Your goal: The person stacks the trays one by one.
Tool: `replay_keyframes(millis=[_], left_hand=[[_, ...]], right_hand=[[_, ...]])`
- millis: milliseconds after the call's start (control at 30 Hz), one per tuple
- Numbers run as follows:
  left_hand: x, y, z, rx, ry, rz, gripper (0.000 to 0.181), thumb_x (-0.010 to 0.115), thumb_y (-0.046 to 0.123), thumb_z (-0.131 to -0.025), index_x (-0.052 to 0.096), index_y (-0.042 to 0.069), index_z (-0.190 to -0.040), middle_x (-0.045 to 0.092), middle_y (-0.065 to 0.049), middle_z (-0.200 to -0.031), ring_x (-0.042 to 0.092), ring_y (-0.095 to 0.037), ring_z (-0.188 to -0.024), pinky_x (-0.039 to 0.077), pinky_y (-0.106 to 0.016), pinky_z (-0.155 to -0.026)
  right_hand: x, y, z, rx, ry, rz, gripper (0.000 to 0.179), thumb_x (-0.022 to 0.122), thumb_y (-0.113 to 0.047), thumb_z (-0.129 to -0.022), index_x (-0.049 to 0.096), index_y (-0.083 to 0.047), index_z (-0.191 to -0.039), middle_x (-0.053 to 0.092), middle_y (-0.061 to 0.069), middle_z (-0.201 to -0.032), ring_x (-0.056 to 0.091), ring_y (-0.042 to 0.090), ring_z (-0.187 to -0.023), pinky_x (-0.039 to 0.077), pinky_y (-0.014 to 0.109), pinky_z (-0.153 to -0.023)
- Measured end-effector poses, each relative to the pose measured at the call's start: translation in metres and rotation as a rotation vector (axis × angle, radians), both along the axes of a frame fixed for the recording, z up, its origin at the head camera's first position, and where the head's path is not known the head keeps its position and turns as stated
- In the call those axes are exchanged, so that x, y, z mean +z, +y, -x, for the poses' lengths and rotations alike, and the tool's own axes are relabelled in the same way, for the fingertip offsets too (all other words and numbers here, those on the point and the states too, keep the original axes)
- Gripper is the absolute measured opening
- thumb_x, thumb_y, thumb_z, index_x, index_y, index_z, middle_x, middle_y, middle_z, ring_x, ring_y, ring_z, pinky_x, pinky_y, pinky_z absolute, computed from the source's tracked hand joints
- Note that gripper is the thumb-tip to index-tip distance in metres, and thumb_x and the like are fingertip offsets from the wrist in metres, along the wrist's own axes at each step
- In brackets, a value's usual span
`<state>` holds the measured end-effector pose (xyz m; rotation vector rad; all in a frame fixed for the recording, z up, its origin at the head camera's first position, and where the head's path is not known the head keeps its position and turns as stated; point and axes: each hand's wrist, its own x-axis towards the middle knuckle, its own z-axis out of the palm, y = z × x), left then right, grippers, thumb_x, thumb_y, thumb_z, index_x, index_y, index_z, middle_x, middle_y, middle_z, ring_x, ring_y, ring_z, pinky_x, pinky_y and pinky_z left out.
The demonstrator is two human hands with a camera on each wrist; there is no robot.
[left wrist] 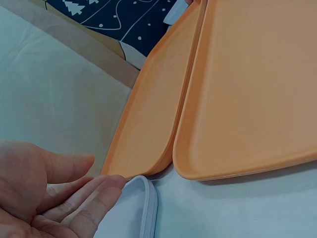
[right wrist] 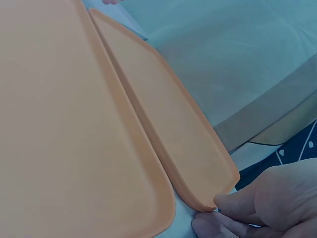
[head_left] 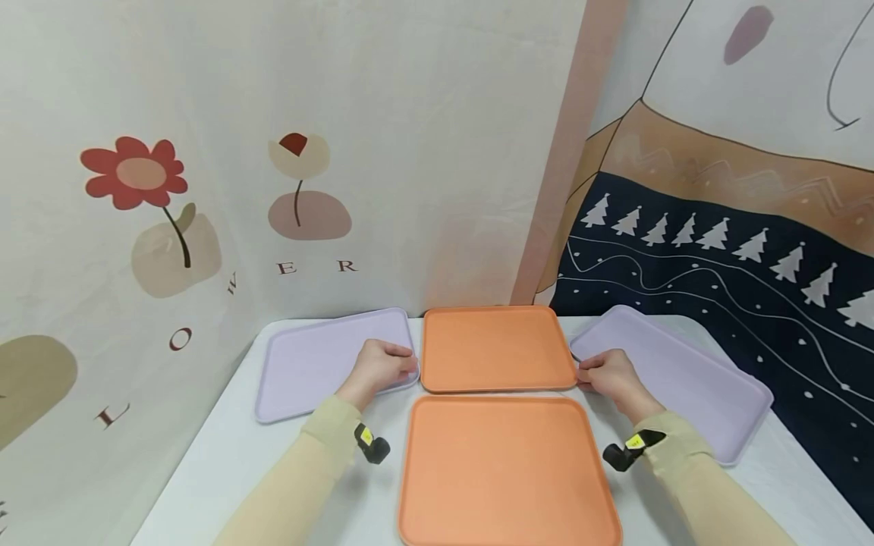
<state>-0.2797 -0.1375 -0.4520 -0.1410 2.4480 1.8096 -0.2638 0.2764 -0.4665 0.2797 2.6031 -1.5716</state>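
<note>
Right wrist cam catches the right hand (right wrist: 277, 203) pinching the far orange tray (right wrist: 163, 104), grip's murky from the head cam. Left hand's (left wrist: 54, 193) fingers look loosely extended. Tray's flat, round-cornered, low-rimmed.

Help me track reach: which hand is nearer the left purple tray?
Left hand, at the purple tray's right end; right hand, across the back orange tray, at its right edge.

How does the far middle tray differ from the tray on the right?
The far middle tray is orange; the right tray is lilac. In the head view, the middle one sits nearly straight; the right one lies slanted. The right hand pinches the middle tray's edge, not the right tray's. Both have rounded corners.
</note>
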Motion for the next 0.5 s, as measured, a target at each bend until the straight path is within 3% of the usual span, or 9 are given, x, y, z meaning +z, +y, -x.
replay_keyframes(millis=[300, 500], left_hand=[[-0.0022, 0.0024, 0.0038, -0.010, 0.010, 0.002, 0.019, 0.077, -0.005, -0.090, 0.075, -0.015, -0.106, 0.077, -0.019, -0.090, 0.073, -0.018, -0.078, 0.066, -0.031, -0.075], [-0.0065, 0.0028, 0.0049, -0.010, 0.002, -0.010, 0.019, 0.077, -0.006, -0.089, 0.074, -0.015, -0.105, 0.076, -0.018, -0.092, 0.072, -0.017, -0.080, 0.066, -0.033, -0.078]], right_hand=[[-0.0043, -0.0067, 0.0037, -0.027, 0.067, -0.130, 0.019, 0.075, 0.009, -0.084, 0.071, 0.019, -0.100, 0.071, 0.022, -0.088, 0.069, 0.012, -0.062, 0.063, 0.026, -0.059], [-0.0031, -0.0082, 0.0026, -0.027, 0.058, -0.077, 0.020, 0.070, 0.011, -0.088, 0.069, 0.021, -0.105, 0.070, 0.024, -0.094, 0.067, 0.010, -0.066, 0.062, 0.024, -0.061]])
